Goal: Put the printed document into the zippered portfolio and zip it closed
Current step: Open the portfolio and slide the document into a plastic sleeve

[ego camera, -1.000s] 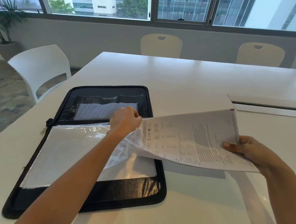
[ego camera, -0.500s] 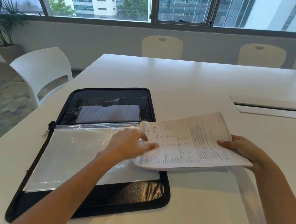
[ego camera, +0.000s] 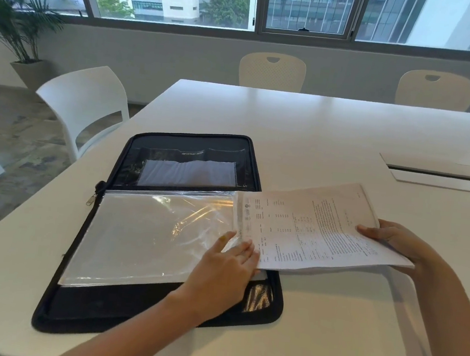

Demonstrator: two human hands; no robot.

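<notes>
I see two bare forearms entering from the lower frame edge. The left hand (ego camera: 227, 260) and right hand (ego camera: 389, 235) carry no sleeves, gloves or jewellery.

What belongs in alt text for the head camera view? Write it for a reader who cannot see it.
A person slides a printed document toward a clear plastic sleeve in an open black zippered portfolio on a white table. The left hand rests at the sleeve's edge; the right hand grips the document's far end.
</notes>
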